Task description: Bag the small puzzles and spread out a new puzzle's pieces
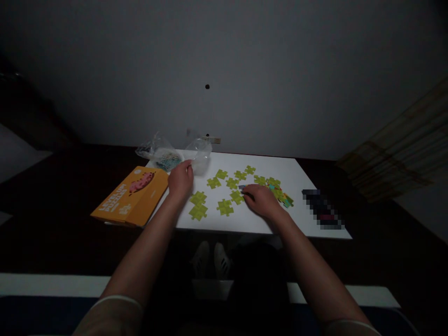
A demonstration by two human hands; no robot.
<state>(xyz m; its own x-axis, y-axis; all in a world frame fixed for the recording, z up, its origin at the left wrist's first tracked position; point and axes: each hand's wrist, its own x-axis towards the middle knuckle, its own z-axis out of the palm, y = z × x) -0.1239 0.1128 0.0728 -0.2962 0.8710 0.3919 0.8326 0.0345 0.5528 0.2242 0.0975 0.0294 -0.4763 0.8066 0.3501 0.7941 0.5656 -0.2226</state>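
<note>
Nearby, orange box (131, 196) lettered "LEVEL UP PUZZLES", beside left hand (181, 179).

The head view is dim and underexposed; only the white table (308, 175) catches light. The corners fall to black, edges bow with wide-angle distortion, and detail is soft.

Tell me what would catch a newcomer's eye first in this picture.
Probably the yellow-green puzzle pieces scattered back-up across the middle of the white table, bright in the dim room. The right hand rests among them, while the left hand reaches toward clear plastic bags at the far left corner. An orange puzzle box lies at the table's left edge.
</note>
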